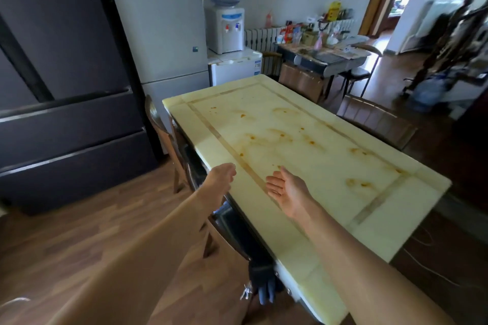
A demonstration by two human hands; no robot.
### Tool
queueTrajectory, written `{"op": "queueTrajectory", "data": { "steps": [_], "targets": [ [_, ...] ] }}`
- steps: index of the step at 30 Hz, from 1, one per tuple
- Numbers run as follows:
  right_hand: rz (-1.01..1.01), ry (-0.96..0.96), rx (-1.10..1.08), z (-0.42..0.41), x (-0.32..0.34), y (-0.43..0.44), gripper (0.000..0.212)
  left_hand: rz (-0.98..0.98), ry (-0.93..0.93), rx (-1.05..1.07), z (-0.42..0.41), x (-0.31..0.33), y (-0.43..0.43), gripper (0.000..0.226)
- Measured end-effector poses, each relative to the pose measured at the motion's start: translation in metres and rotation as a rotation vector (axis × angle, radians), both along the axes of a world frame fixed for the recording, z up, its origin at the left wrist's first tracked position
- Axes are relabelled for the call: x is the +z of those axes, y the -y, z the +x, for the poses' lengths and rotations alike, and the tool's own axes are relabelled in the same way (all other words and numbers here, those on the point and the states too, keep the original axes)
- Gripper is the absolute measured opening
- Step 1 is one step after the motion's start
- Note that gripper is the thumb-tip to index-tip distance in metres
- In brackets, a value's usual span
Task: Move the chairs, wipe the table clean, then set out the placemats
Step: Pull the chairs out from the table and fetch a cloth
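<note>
A pale yellow stone table (330,166) runs from the lower middle to the upper middle, its top marked with brown-orange stains. A wooden chair (163,134) is tucked in at the table's left side, and a second, ribbed-back chair (377,121) stands at the right side. My left hand (220,177) hovers over the table's left edge, fingers loosely together, holding nothing. My right hand (286,188) is over the tabletop, palm turned up and fingers spread, empty. No placemats or cloth show.
A dark cabinet (66,87) and a grey fridge (163,21) stand at the left. Behind the table are a water dispenser (225,26) on a small white fridge and a cluttered side table (324,53). Wood floor lies at lower left.
</note>
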State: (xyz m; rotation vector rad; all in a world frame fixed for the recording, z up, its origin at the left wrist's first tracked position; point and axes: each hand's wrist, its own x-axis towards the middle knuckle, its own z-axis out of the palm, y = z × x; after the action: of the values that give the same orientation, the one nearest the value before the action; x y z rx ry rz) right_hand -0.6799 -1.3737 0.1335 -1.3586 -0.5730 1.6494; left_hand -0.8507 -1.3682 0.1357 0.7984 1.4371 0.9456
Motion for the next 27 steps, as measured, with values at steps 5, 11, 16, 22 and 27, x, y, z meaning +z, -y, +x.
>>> {"op": "queueTrajectory", "data": {
  "steps": [5, 11, 16, 22, 27],
  "targets": [
    [0.037, 0.008, -0.093, 0.079, 0.011, 0.020, 0.049, 0.076, -0.012, -0.069, 0.089, 0.006, -0.001, 0.024],
    [0.048, 0.039, -0.253, 0.228, 0.019, 0.039, 0.047, 0.161, 0.032, -0.198, 0.249, 0.006, 0.003, 0.024],
    [0.056, 0.015, -0.353, 0.337, 0.020, 0.054, 0.044, 0.147, 0.079, -0.292, 0.362, 0.001, 0.004, 0.025],
    [0.072, 0.005, -0.482, 0.450, 0.021, 0.071, 0.046, 0.102, 0.066, -0.368, 0.484, 0.004, 0.007, 0.021],
    [0.094, -0.007, -0.557, 0.510, 0.022, 0.068, 0.043, 0.126, 0.102, -0.457, 0.546, 0.003, -0.007, 0.019]
  ]
}}
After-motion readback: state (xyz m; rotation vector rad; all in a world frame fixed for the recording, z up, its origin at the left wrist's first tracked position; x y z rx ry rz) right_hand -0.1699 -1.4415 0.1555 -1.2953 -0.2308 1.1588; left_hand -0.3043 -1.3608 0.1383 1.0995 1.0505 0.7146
